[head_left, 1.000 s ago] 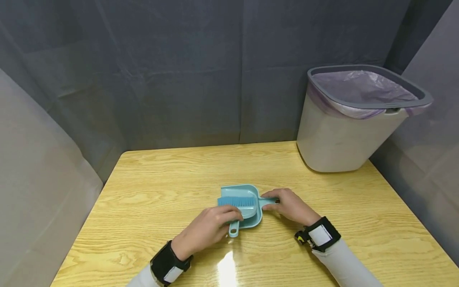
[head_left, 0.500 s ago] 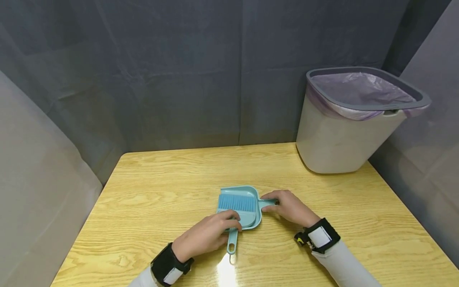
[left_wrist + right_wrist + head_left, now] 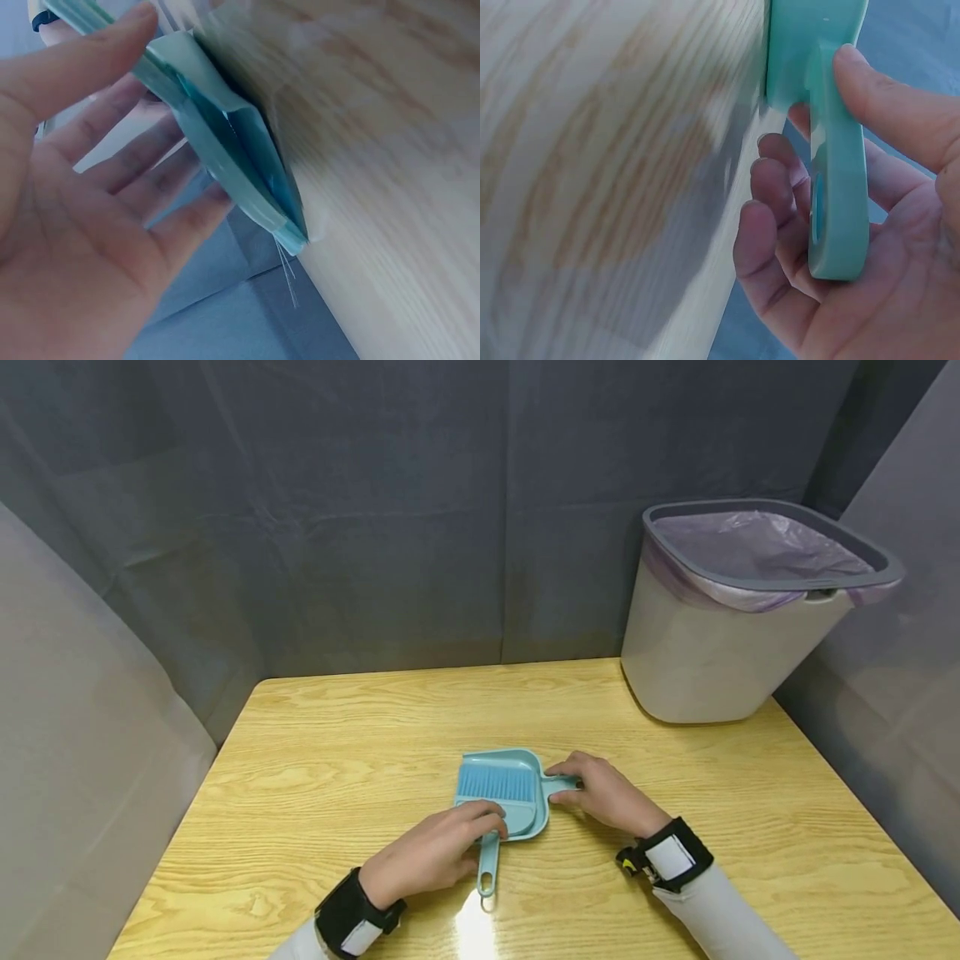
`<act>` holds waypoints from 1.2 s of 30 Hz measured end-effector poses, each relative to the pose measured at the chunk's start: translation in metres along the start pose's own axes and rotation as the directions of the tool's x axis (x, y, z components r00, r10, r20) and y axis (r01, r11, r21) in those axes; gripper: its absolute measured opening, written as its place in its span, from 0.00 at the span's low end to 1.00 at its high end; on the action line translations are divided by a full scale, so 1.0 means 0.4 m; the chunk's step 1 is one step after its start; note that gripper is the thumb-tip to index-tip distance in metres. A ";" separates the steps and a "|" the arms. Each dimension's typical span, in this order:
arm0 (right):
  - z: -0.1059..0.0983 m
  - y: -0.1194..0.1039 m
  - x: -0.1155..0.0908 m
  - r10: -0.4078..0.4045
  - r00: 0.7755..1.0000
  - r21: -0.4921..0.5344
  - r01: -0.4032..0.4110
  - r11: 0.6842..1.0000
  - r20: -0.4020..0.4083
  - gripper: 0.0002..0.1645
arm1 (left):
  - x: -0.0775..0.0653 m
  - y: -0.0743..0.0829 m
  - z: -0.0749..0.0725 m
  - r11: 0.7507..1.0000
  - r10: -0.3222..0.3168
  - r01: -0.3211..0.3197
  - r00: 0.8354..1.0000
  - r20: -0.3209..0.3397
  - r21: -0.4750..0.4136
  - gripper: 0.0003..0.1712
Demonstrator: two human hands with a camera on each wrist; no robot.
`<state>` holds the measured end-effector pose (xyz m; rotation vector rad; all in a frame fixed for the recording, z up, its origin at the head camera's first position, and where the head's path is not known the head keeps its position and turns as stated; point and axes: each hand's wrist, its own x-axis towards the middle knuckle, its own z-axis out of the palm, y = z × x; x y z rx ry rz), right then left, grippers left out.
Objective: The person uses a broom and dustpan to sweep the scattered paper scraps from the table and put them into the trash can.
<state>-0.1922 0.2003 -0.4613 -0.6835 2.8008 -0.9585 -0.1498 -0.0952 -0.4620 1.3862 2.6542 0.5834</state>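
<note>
A light-blue hand brush (image 3: 495, 783) lies in a matching dustpan (image 3: 542, 768), its bristles pointing toward the back of the table and its looped handle sticking out over the pan's near side. My left hand (image 3: 431, 853) holds the brush where the handle meets the head, hiding that part. In the left wrist view, the thumb (image 3: 112, 52) is on one side of the brush and the fingers are on the other. My right hand (image 3: 609, 792) grips the dustpan's handle (image 3: 838, 180), thumb on one face and fingers curled round the other.
A grey bin (image 3: 697, 643) with a purple liner bag stands at the back right of the wooden table (image 3: 360, 735). Dark cloth (image 3: 375, 527) hangs behind the table, and lighter cloth flanks it on both sides.
The brush has tipped flatter into the dustpan, showing more bristles, and its handle has swung toward the person. My right hand and the dustpan have stayed nearly still.
</note>
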 end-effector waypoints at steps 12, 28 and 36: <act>-0.005 -0.003 0.002 -0.021 1.000 -0.016 0.021 1.000 -0.003 0.20 | -0.011 -0.012 -0.013 0.999 -0.022 0.021 1.000 -0.017 -0.041 0.24; -0.019 -0.004 0.001 -0.026 0.999 -0.020 0.027 0.999 0.037 0.20 | -0.010 -0.026 -0.024 0.995 -0.061 0.062 0.998 0.018 -0.080 0.21; -0.069 -0.022 -0.005 0.017 0.999 -0.012 -0.016 1.000 0.043 0.28 | -0.010 -0.033 -0.034 0.995 -0.059 0.060 0.998 0.020 -0.081 0.20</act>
